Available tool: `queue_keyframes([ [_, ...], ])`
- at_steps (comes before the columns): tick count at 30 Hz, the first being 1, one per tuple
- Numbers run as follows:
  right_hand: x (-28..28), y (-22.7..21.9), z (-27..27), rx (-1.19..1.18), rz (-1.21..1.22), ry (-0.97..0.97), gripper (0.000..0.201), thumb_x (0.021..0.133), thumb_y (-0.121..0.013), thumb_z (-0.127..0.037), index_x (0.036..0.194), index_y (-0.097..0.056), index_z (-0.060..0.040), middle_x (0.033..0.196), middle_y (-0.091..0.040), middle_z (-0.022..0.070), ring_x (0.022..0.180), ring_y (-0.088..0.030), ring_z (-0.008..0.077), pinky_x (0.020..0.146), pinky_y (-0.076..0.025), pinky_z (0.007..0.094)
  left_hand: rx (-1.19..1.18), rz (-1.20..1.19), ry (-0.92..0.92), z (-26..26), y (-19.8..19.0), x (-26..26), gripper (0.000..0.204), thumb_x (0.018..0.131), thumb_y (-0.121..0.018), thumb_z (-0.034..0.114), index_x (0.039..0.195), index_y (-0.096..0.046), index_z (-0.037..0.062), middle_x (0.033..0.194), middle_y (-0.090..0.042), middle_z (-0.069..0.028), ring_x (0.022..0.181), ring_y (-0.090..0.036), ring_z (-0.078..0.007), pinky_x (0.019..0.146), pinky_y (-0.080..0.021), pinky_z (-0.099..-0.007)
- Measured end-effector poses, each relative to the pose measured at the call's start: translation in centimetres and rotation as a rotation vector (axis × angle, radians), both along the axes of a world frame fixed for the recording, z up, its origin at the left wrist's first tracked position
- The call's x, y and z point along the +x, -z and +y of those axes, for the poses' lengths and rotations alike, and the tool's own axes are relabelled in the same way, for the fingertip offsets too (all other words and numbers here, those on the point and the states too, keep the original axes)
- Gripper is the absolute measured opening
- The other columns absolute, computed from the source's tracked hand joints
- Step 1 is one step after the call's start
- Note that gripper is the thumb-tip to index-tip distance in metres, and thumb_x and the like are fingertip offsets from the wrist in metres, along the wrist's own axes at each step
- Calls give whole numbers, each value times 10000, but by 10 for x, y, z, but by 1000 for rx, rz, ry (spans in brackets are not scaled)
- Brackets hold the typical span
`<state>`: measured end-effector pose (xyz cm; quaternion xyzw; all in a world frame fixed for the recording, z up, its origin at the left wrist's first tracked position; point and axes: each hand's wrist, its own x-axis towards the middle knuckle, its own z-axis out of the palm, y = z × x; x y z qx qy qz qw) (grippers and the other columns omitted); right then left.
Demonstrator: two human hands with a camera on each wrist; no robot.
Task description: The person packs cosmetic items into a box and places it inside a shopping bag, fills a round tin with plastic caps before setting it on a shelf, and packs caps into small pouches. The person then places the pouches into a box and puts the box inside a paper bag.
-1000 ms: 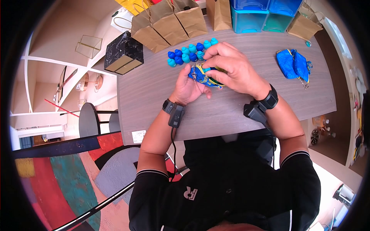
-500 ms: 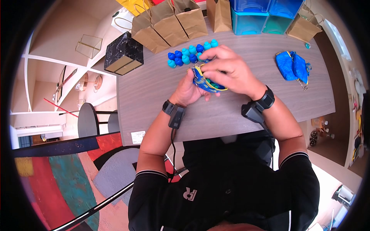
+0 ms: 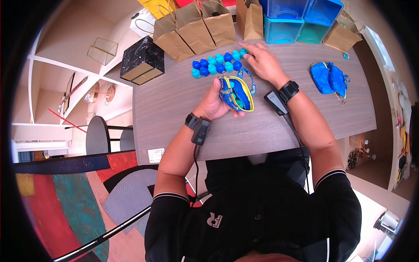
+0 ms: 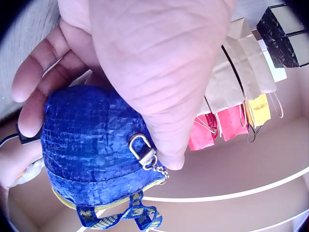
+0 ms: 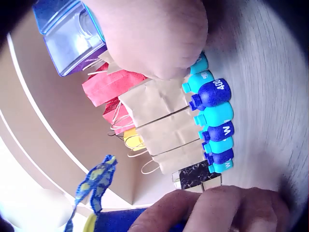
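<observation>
My left hand (image 3: 210, 101) holds a small blue zip pouch (image 4: 91, 140) with yellow edging, gripped between thumb and fingers. Its mouth gapes toward the head camera, and small teal bottles (image 3: 235, 89) show inside. A metal clasp (image 4: 143, 152) and a patterned strap (image 4: 123, 217) hang from it. My right hand (image 3: 265, 65) reaches over the right end of two rows of little dark-blue and turquoise bottles (image 3: 219, 68). Its fingers extend around the end turquoise bottle (image 3: 243, 52), which the hand partly covers in the right wrist view.
More blue pouches (image 3: 334, 78) with a chain lie at the table's right. Brown paper bags (image 3: 192, 26) and stacked blue and green plastic drawers (image 3: 283, 31) line the back. A black marbled box (image 3: 142, 60) stands at the back left.
My right hand has drawn away from the pouch mouth and moved up to the end of the bottle rows. The left hand keeps the pouch, its opening now uncovered.
</observation>
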<state>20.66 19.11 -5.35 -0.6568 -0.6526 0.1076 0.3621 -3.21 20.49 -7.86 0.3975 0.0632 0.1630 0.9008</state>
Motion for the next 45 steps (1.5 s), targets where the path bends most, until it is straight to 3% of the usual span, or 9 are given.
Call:
queue_keyframes([
  [10,12,2,-2,160,146,-9,202,981,-633,-103,1176,-661,-59,947,-686,84,838,-662,214,755,-533,340,5,-15,-9,0,3,1,912,850,-464,842,1314,-562,64,1052,-721,-217,791,-741,-335,553,-610,-375],
  [15,11,-74,-53,69,922,-371,183,964,-704,-106,1129,-691,-27,894,-666,-29,789,-589,49,684,-496,242,-19,-43,-89,0,6,1,876,868,-487,808,1365,-512,86,1086,-704,-193,768,-725,-299,521,-587,-368],
  [22,-14,-81,-75,-209,788,-661,149,936,-744,-110,1059,-722,-28,910,-727,3,821,-623,54,739,-499,226,92,35,-298,-9,-3,10,840,893,-551,742,1400,-466,78,1127,-682,-162,781,-724,-217,454,-554,-315],
  [24,-19,-78,-74,-234,768,-660,155,930,-749,-113,1045,-721,-15,901,-728,3,817,-621,54,743,-506,243,69,-50,-168,-1,6,4,739,964,-481,682,1463,-451,137,1347,-592,-76,1242,-588,-197,915,-584,-360],
  [25,-20,-78,-74,-256,730,-674,168,928,-747,-104,1060,-719,-4,909,-725,8,819,-627,60,743,-509,241,70,-49,-167,0,12,4,739,964,-481,682,1463,-451,137,1347,-592,-76,1242,-588,-197,915,-584,-360],
  [30,-31,-78,-74,-182,523,-635,191,915,-757,-100,1078,-726,-5,868,-697,6,757,-580,51,675,-478,241,140,5,-253,-9,0,6,791,913,-542,715,1403,-487,97,1220,-645,-119,942,-710,-253,718,-624,-406],
  [36,-38,-71,-73,92,297,-459,175,885,-792,-127,1004,-705,-31,737,-559,-24,635,-435,53,546,-365,269,-26,-154,-96,-1,5,7,744,893,-687,600,1413,-476,111,1196,-666,-93,918,-715,-221,592,-613,-358],
  [38,-39,-72,-74,140,250,-413,212,843,-817,-152,980,-675,-74,629,-531,6,590,-510,136,551,-424,331,-36,-179,-79,-1,7,7,751,897,-668,621,1417,-471,115,1193,-666,-97,912,-717,-227,571,-607,-363],
  [45,-35,-72,-72,336,478,-284,204,918,-753,-141,1056,-678,-12,785,-572,8,665,-515,78,596,-437,248,-171,-190,-107,-8,-17,7,714,969,-500,654,1450,-450,129,1184,-674,-139,877,-724,-292,512,-588,-383],
])
